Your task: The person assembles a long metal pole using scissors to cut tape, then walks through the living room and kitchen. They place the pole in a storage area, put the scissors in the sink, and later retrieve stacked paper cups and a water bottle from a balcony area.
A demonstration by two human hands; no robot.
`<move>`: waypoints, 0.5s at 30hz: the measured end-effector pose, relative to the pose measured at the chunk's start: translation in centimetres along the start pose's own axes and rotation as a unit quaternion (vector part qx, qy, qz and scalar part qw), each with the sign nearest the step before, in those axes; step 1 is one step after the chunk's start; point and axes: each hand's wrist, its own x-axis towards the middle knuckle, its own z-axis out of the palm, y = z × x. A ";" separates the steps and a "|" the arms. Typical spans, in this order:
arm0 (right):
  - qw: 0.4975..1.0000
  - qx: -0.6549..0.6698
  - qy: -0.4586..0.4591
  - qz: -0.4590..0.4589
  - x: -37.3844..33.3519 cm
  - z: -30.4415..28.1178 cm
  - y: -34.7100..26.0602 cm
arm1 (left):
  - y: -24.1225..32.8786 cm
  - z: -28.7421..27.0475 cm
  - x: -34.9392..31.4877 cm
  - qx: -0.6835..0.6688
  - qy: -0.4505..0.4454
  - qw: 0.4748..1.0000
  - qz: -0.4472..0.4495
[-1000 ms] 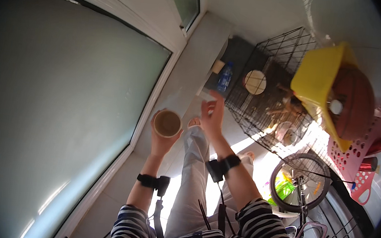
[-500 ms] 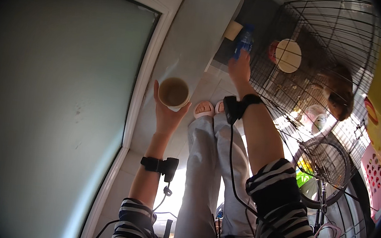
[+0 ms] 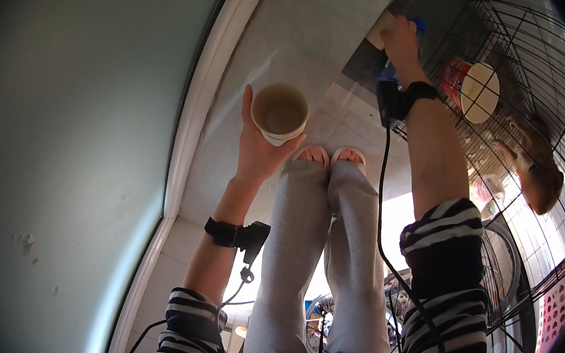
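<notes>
My left hand (image 3: 258, 147) holds a round paper cup (image 3: 280, 113) upright from below; its inside looks brownish. My right hand (image 3: 402, 45) is stretched far forward and closed on a blue object (image 3: 418, 26) beside a dark mat (image 3: 379, 62) on the floor. Just right of that hand stands a black wire cage (image 3: 519, 57), with a small brown animal (image 3: 540, 174) and a round pale dish (image 3: 480, 93) inside it. Both wrists wear black bands with cables.
My legs in grey trousers and my sandalled feet (image 3: 330, 157) stand on the pale tiled floor (image 3: 299, 32). A large frosted glass door (image 3: 71, 138) with a white frame fills the left. A pink basket (image 3: 553, 312) sits at the far right.
My right hand has reached further forward along the cage to the blue object. My view has tilted down and closer; the cup has stayed held in my left hand.
</notes>
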 end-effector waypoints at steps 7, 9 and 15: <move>0.933 0.215 0.285 0.035 -9.9 -5.8 -8.2 | 0.9 0.0 -0.4 0.107 0.017 0.994 -0.005; 0.929 0.297 0.221 -0.023 -13.5 -8.1 -12.1 | 1.6 -0.2 -0.3 0.126 0.014 0.992 -0.024; 0.935 0.339 0.047 -0.095 -20.1 -11.6 -19.4 | 3.3 -0.8 -0.1 0.179 0.024 0.981 0.074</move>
